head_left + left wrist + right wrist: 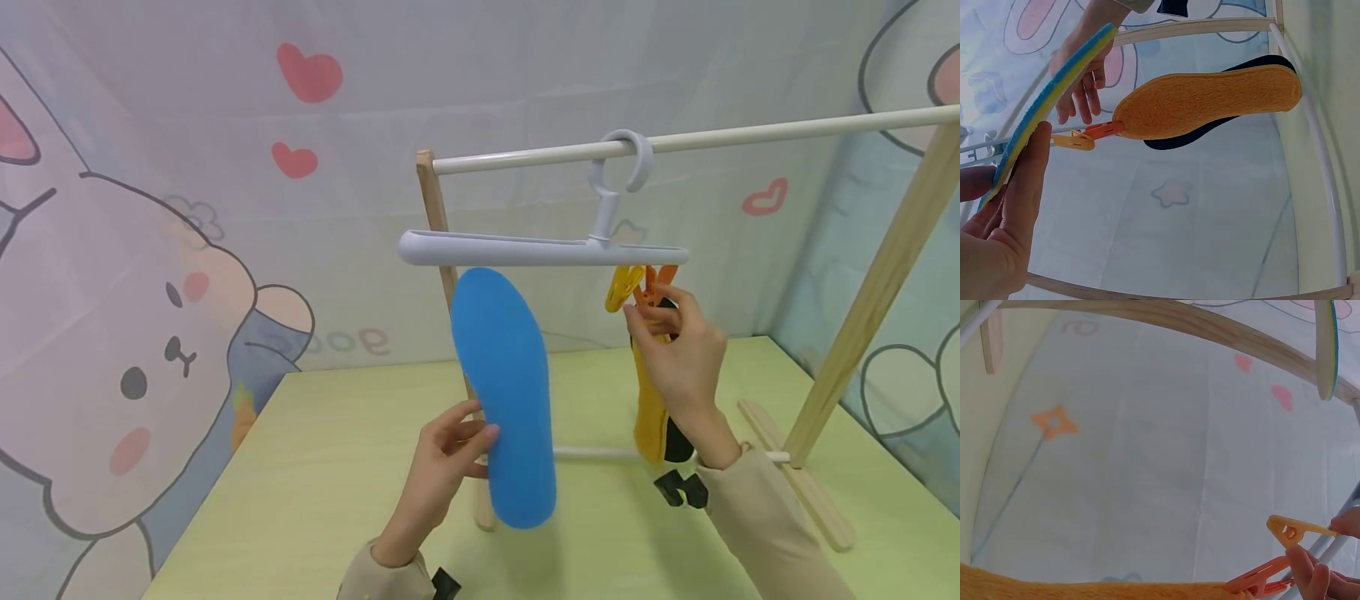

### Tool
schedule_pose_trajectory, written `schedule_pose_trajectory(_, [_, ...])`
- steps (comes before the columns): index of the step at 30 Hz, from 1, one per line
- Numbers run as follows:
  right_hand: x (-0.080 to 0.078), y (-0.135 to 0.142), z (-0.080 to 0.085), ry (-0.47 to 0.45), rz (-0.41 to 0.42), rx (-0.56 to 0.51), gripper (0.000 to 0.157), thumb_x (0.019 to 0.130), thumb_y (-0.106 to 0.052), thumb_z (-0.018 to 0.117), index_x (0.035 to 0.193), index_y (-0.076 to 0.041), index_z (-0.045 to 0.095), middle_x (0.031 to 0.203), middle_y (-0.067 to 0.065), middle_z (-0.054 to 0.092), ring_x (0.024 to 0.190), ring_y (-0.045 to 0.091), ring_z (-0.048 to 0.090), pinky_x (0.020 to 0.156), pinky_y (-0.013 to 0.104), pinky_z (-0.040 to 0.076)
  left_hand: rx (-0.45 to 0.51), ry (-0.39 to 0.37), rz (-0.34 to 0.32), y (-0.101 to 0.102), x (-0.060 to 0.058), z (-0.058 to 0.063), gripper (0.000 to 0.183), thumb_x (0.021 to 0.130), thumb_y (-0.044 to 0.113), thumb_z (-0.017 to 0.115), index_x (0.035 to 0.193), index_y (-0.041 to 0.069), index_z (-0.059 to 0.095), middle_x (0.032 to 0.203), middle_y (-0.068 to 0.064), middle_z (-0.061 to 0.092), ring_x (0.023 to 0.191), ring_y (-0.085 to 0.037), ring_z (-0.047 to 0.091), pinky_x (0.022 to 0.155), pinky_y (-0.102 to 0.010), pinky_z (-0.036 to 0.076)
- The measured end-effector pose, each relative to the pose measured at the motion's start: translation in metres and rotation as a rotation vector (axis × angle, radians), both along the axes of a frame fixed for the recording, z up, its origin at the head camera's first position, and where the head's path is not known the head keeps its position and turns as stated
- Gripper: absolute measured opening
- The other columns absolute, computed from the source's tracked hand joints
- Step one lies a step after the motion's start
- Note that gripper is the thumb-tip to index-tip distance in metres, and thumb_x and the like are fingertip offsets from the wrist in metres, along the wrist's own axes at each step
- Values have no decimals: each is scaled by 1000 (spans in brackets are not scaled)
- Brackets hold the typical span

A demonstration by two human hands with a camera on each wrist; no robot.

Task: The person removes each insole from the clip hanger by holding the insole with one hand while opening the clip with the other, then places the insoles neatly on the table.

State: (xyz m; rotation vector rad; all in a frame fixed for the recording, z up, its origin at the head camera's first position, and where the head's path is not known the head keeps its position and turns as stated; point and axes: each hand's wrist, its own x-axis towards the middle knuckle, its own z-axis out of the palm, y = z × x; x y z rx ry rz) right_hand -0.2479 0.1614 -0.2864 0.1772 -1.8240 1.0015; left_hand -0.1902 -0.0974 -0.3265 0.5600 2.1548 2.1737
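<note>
My left hand (453, 450) holds a blue insole (510, 400) upright by its long edge, below the left part of a pale grey hanger (502, 249). Its paler back shows in the right wrist view. At the hanger's right end, the thumb and fingertips of my right hand (686, 358) pinch a small yellow clothespin (1288, 531). Right beside those fingers is an orange clothespin (1260, 575), clamped on the top of an orange insole (1210, 103). That insole hangs lengthwise, with a black one (1163, 144) partly hidden behind it.
The hanger's hook (641, 162) sits over a white rail (750, 132) on wooden posts (870, 292). A lower white bar (592, 453) crosses near the light green tabletop (337, 467). Behind stands a printed cloth backdrop (487, 75).
</note>
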Motion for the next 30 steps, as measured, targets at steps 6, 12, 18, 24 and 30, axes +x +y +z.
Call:
schedule_pose_trajectory(6, [8, 3, -1, 34, -24, -4, 33, 77, -13, 70, 104, 3, 60, 77, 18, 69, 56, 4, 62, 53, 2, 38, 15, 24, 18, -1, 4, 5, 40, 87, 9, 57, 125, -1, 49, 112, -34, 56, 86, -16, 67, 65, -38, 55])
schedule_pose_trajectory(12, [11, 7, -2, 40, -11, -29, 31, 79, -13, 68, 102, 5, 60, 76, 21, 68, 63, -29, 41, 55, 0, 38, 61, 63, 19, -4, 9, 8, 39, 87, 6, 56, 124, -4, 47, 110, -32, 57, 86, -13, 67, 64, -37, 55])
schedule_pose_trajectory(18, [14, 16, -6, 4, -38, -54, 30, 80, -15, 67, 102, 5, 61, 77, 22, 68, 62, -28, 42, 51, 0, 35, 111, 120, 10, -12, 10, 10, 38, 89, 7, 54, 124, -4, 46, 96, 8, 68, 84, -14, 67, 63, -36, 55])
schedule_pose_trajectory(24, [16, 24, -9, -9, -51, -88, 29, 81, -14, 66, 102, 5, 61, 79, 24, 68, 64, -28, 44, 53, -1, 36, 166, 176, 29, -21, 12, 14, 31, 89, 4, 52, 118, 14, 56, 95, 8, 69, 81, -12, 68, 61, -33, 55])
schedule_pose_trajectory(30, [17, 31, -12, -42, -68, -113, 28, 81, -14, 65, 103, 3, 62, 82, 25, 67, 65, -27, 46, 54, 0, 37, 177, 165, 102, -28, 15, 19, 31, 90, 3, 51, 113, 21, 58, 96, 9, 68, 84, -13, 68, 62, -33, 55])
